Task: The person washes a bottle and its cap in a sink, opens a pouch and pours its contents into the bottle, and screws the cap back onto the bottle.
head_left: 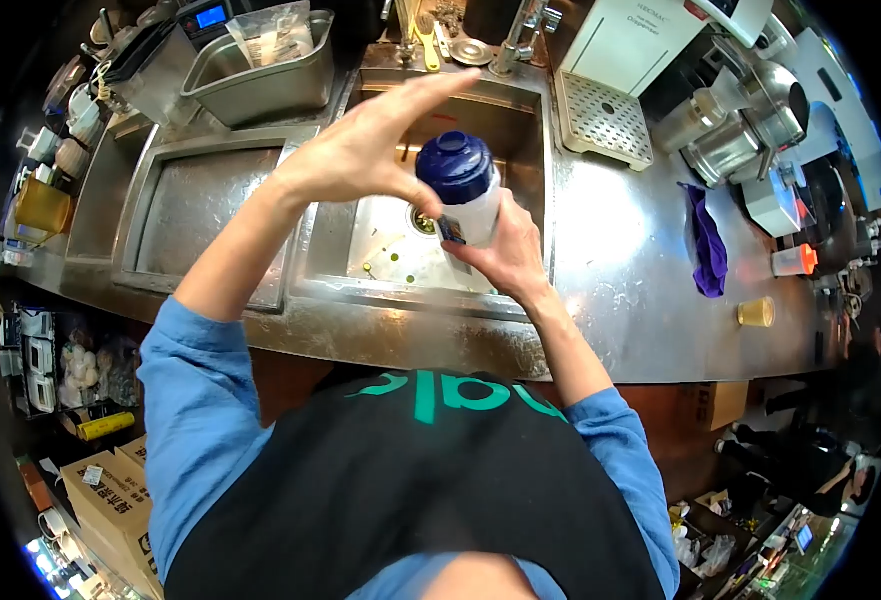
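Observation:
A shaker with a dark blue lid (453,165) and a translucent body (474,217) is held upright above the sink. My right hand (512,252) wraps round its lower body from the right side. On the other side, my left hand (365,150) is open, fingers stretched out past the lid and thumb close to the body; whether the thumb touches it I cannot tell. Below, the steel sink (335,245) has small green bits (393,257) scattered on its floor and round the drain (423,220).
Left of the sink stand a steel pan (260,95) with a plastic bag and a recessed tray (205,205). A perforated drip tray (603,117), metal pitchers (725,150), a purple cloth (705,240) and a small cup (756,312) are on the right. A faucet (515,45) rises behind.

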The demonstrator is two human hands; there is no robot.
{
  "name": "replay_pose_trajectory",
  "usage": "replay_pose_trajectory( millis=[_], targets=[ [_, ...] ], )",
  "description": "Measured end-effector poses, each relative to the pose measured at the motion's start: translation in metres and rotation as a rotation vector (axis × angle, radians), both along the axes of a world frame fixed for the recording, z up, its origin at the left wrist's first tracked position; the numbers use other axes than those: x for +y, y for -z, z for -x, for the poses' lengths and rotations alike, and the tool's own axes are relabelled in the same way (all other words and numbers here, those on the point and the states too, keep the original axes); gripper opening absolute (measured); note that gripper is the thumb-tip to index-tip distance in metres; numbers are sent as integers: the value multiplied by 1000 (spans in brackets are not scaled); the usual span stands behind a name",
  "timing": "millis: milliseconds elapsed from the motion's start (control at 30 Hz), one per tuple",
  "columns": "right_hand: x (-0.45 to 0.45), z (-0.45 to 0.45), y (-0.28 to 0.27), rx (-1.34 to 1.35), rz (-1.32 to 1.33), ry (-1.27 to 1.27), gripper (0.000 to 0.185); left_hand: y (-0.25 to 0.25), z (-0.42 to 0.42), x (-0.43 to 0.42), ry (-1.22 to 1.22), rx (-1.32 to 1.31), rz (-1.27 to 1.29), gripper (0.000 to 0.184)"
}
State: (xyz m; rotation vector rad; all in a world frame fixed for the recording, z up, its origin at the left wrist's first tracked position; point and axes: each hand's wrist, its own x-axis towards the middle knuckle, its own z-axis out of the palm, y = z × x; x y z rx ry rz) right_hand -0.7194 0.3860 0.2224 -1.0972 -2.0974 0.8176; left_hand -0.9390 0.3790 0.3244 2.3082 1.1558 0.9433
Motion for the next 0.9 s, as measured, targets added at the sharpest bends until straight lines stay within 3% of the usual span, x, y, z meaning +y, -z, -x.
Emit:
replay_pose_trajectory(
  millis=[67, 200, 367, 467, 533, 600, 700, 733, 800, 900],
  targets=[
    [0, 2, -2, 9, -60, -27, 61, 3, -6, -1, 126, 116, -46, 103],
    [-4, 5, -2, -77, -7, 8, 68, 3, -11, -1, 5, -10, 224, 91],
    [-3, 8, 3, -3, -44, 33, 72, 15, -28, -7, -320, 89, -148, 77],
    [-5, 10, 8, -1, -106, 65, 72, 21, -31, -10, -422, 161, -155, 89],
    [-7, 9, 4, -2, -63, 70, 72, 15, -25, -14, -380, 197, -101, 100],
    [-5, 7, 5, 5, -65, 53, 70, 3, -17, -11, -163, 38, -78, 111],
    [-5, 5, 9, 24, -199, 40, 62, 3, -13, -8, 100, -17, 64, 106],
    [-5, 5, 9, 15, -197, 31, 62, 5, -17, -8, 114, -79, 169, 100],
    [-4, 5, 6, 2, -162, 22, 63, 2, -20, -7, 75, 20, 121, 96],
    [-5, 5, 5, -8, -111, 51, 68, 4, -31, -11, -138, -107, 81, 91]
  ],
)
